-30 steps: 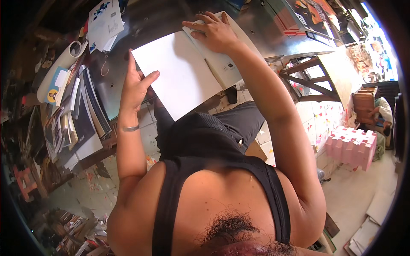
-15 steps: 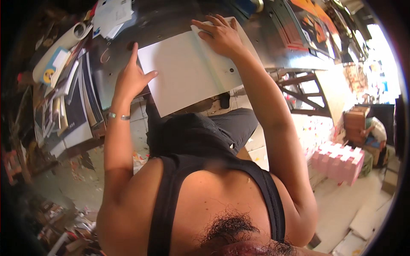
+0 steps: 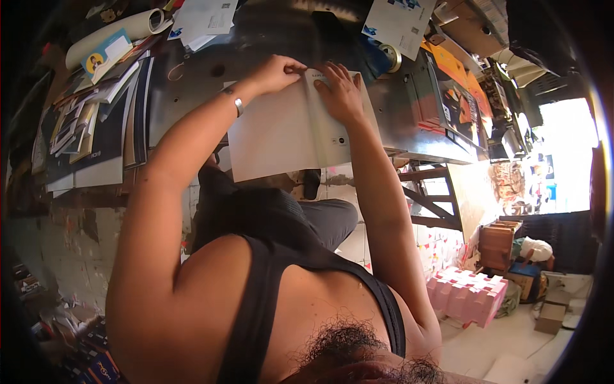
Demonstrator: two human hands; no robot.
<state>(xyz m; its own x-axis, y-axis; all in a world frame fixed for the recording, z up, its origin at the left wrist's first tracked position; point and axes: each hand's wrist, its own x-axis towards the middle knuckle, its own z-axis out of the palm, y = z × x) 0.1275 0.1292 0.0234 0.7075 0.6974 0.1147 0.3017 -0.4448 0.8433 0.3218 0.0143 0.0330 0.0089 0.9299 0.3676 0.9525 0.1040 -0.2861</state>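
Note:
A large white paper sheet (image 3: 272,137) lies across the dark metal table (image 3: 409,144), with its near edge overhanging above my legs. A crease with a pale greenish strip runs from its far edge to its near edge, and the narrower right part carries small dark marks. My left hand (image 3: 276,73) reaches over to the far edge beside the crease, its thumb and fingertips pinched together there. Just right of the crease, my right hand (image 3: 341,93) lies flat on the sheet with its fingers spread.
At left, booklets and papers (image 3: 83,128) are heaped beside a rolled sheet (image 3: 118,38). White envelopes (image 3: 204,19) lie at the back. A tape roll (image 3: 389,57) and stacked printed sheets (image 3: 441,96) stand right. Beyond are a pink bundle (image 3: 467,294) and another person (image 3: 534,249).
My left hand has moved right, from the sheet's left edge to the far end of the crease, and closed into a pinch. My right hand stays on the right part, its fingers nearer the crease.

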